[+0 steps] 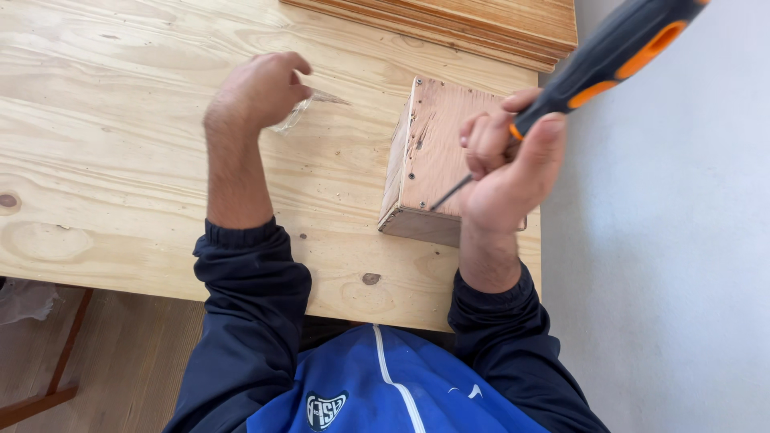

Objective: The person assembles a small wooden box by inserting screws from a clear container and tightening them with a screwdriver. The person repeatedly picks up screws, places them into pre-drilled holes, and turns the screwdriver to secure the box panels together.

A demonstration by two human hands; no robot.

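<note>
Nearest: dark blue sleeves and a brighter blue jacket front at the bottom edge; both forearms reach up over the near edge of the pale plywood bench (pixel 120 160).

Right hand (pixel 513 172): closed tight around the neck of a screwdriver (pixel 609 52) with a black and orange handle. The handle runs up and away to the right, out of the top corner; the thin metal shaft slants down and left out of the fist. Its tip lies against the top face of the wooden box (pixel 429 152), near that face's near edge, close to a small screw head. Whether the tip is seated in a screw cannot be told.

The box sits on the bench directly under and just left of the right hand, by the bench's right edge. Its long axis runs away from the person, tilted slightly rightwards. Small screws dot its left edge and corners. The right hand is plainly the nearer one.

Left hand (pixel 261 88): well apart from the box, to its left, fingers curled loosely, pinching a bit of clear plastic wrap (pixel 293 119) that rests on the bench.

Farthest: a stack of wooden boards (pixel 481 24) lies along the bench's far edge, beyond the box.
</note>
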